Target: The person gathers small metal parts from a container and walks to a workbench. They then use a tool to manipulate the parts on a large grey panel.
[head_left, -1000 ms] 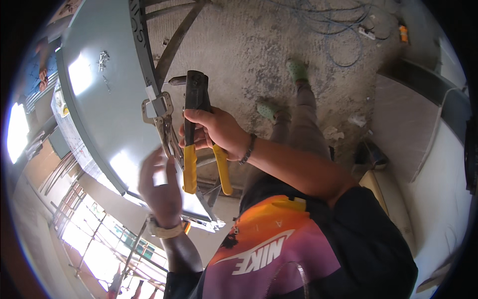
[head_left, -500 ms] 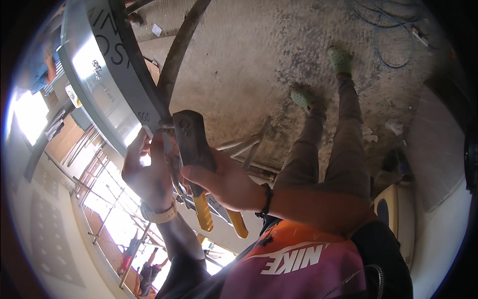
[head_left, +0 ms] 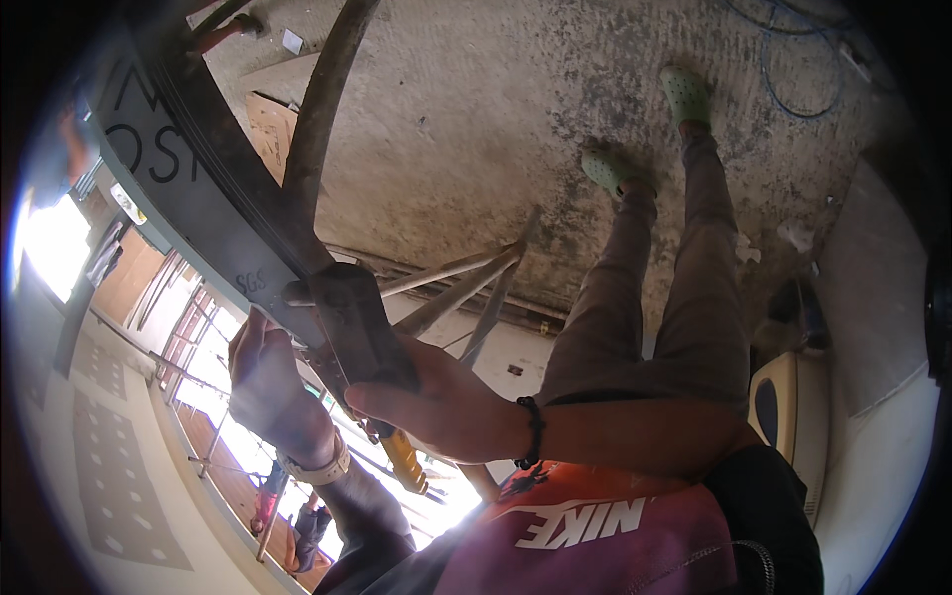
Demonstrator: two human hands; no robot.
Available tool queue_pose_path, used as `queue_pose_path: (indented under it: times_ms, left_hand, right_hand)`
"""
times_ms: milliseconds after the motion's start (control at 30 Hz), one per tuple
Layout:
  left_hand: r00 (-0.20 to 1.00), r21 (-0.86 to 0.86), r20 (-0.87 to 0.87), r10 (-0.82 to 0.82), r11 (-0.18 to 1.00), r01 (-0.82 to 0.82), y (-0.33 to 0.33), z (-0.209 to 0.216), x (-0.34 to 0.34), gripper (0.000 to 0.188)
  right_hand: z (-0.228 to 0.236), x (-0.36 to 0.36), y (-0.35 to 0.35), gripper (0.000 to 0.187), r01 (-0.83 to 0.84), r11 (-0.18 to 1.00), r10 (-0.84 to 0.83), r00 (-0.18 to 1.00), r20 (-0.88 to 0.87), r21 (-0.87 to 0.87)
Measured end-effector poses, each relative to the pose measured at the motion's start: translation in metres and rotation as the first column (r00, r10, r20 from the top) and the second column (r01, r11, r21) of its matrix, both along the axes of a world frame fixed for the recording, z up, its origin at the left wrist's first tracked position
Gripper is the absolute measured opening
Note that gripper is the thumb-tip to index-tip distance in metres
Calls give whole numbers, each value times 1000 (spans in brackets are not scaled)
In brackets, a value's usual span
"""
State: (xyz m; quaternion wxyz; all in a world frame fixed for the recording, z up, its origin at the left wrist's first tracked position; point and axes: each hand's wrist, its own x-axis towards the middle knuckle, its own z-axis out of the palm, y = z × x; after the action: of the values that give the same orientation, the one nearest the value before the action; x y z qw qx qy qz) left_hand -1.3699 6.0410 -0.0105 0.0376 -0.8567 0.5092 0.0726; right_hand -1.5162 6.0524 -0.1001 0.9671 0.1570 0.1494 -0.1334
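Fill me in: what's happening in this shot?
A person grips a dark-headed tool with yellow handles in the right hand, its head pressed against the edge of a grey metal panel. The left hand braces right beside the tool at the same edge. A curved rusty bar crosses above. The person's legs and green shoes stand on the concrete floor.

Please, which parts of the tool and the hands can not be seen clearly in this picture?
Head view:
- Tool: its working tip is hidden behind the metal panel edge and the left hand.
- Yellow handles: mostly covered by the right hand.
- Left hand's fingers: dark against the bright background.
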Motion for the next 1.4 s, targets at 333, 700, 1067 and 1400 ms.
queue_pose_path:
  times_ms: [333, 700, 1067, 1400]
  left_hand:
    - [1000, 6, -6, -10, 1000, 11, -1, -3, -4, 28]
    - [997, -22, -60, -44, 999, 42, 6, 2, 8, 33]
    - [955, -133, -293, 48, 987, -91, 14, 6, 11, 38]
    - [932, -249, -361, 28, 961, -125, 9, 10, 12, 39]
  right_hand:
    - [0, -9, -17, 32, -56, 997, 54, 997, 55, 47]
    - [2, -4, -20, 22, -176, 968, 181, 983, 14, -177]
    - [13, 4, -28, 23, -157, 975, 151, 987, -49, -159]
    - [42, 15, -30, 20, -229, 962, 193, 955, -223, -148]
